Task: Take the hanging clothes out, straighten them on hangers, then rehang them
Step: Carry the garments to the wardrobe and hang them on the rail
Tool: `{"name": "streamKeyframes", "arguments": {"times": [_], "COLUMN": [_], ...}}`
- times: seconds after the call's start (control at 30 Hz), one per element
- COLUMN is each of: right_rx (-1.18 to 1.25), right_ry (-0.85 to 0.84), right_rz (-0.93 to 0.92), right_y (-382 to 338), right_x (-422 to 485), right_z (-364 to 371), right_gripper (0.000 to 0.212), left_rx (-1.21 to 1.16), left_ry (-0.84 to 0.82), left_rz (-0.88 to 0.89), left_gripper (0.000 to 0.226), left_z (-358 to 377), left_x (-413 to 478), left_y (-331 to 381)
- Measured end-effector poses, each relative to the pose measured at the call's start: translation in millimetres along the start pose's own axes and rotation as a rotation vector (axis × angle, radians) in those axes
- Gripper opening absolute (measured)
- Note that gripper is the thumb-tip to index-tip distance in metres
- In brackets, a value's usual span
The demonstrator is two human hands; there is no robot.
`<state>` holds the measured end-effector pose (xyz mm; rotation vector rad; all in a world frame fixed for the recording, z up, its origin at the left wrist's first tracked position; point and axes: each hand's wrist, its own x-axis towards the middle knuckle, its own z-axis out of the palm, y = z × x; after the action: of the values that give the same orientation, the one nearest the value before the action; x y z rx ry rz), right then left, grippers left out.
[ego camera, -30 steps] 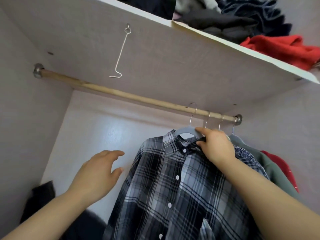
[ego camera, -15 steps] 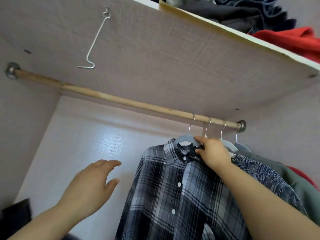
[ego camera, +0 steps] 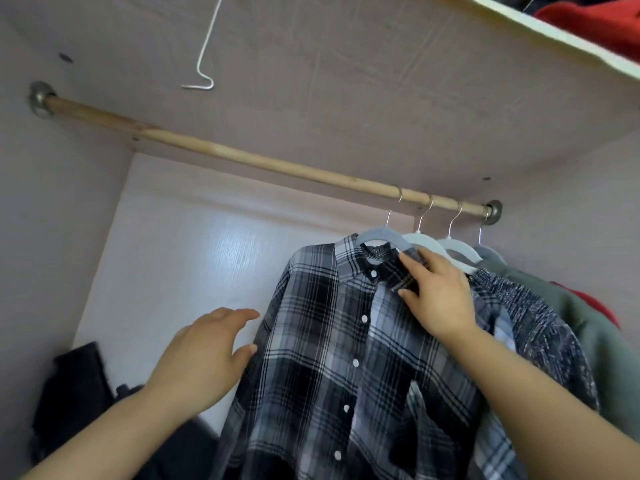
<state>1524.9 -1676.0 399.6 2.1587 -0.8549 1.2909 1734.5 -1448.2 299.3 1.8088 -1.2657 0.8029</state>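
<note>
inside an open wardrobe, a person's right hand point(ego camera: 440, 296) pinches the collar of a blue-grey plaid shirt point(ego camera: 339, 341) between thumb and forefinger, the other fingers lying over the cloth. the shirt, buttoned down the front, hangs on a grey hanger point(ego camera: 379, 235) whose metal hook sits over the wooden rail point(ego camera: 242, 157), towards the rail's right end. the left hand point(ego camera: 204, 355) is held up beside the shirt's sleeve, fingers loosely spread and gripping nothing; its thumb tip is at the sleeve's edge, though whether it touches is unclear. to the right of the plaid shirt three more hangers hook on the same rail, packed close, carrying a speckled blue knit point(ego camera: 540, 327), a green garment point(ego camera: 595, 327) and, behind it, something red point(ego camera: 595, 303). a bent wire hook point(ego camera: 204, 64) dangles from the underside of the shelf point(ego camera: 554, 46) above, where red cloth point(ego camera: 595, 26) lies. dark clothing point(ego camera: 72, 393) lies low at the left of the wardrobe.
</note>
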Motion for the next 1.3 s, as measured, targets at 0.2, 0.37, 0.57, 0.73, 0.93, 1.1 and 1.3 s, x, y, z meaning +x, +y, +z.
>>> {"name": "streamKeyframes", "arguments": {"times": [0.2, 0.37, 0.57, 0.73, 0.93, 1.1, 1.3], "right_rx": [0.087, 0.175, 0.385, 0.497, 0.632, 0.719, 0.906], "right_ry": [-0.151, -0.457, -0.740, -0.984, -1.182, -1.241, -1.214], "right_rz": [-0.073, -0.163, -0.266, -0.483, -0.826, -1.241, -1.711], "right_y": [-40, -103, -184, -240, -291, -332, -377], "right_x": [-91, -201, -344, -439, -522, -586, -656], "right_z": [11, 38, 62, 75, 71, 36, -67], "right_gripper": [0.055, 0.058, 0.057, 0.056, 0.056, 0.057, 0.052], "left_rx": [0.004, 0.135, 0.207, 0.292, 0.358, 0.417, 0.539], "left_ry": [-0.146, -0.341, -0.595, -0.792, -0.895, -0.859, -0.613], "left_rz": [-0.072, -0.145, -0.328, -0.566, -1.030, -1.429, -1.904], "left_gripper": [0.048, 0.049, 0.050, 0.049, 0.042, 0.046, 0.050], "left_z": [1, 15, 23, 5, -36, -75, -142], "left_x": [-57, -148, -285, -394, -513, -613, -700], "left_y": [-8, -30, -61, -70, -42, 28, 135]}}
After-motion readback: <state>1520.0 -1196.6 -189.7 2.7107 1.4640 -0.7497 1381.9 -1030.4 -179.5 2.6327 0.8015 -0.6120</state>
